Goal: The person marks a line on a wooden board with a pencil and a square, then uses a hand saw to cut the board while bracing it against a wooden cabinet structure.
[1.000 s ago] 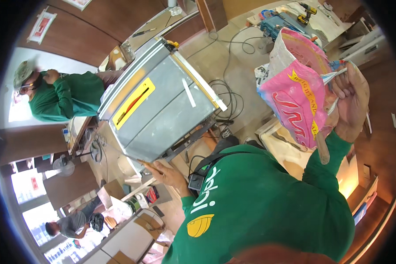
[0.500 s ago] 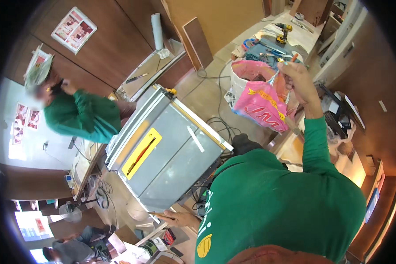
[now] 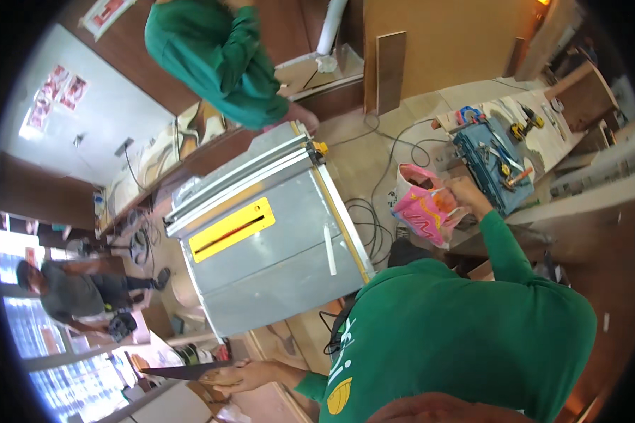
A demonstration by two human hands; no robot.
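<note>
Landmark: table saw point(image 3: 268, 233), grey top with yellow insert, centre of view. Far left of saw, a person in grey point(image 3: 77, 292) crouches by the windows. Below the saw's near-left corner, left hand point(image 3: 236, 374) is closed around the handle of a handsaw point(image 3: 180, 370), its dark blade pointing left, away from the saw. Behind the saw, a co-worker in green point(image 3: 219, 56) bends over a bench. Black cables point(image 3: 367, 218) coil on the floor just right of the saw. Further right, a pink bag point(image 3: 423, 208) with yellow marks hangs near a floor-level board; right hand point(image 3: 466, 194) is at its upper right edge, fingers closed on the rim, though the exact pinch is too small to confirm. Right of the bag, a blue toolbox point(image 3: 490, 166) lies open. Judgement: bag is thin plastic, soft, light, slippery, collapses under its own slack; take it at the rim or handles, support underneath if loaded. Handsaw stiff, toothed edge; hold by handle only.
</note>
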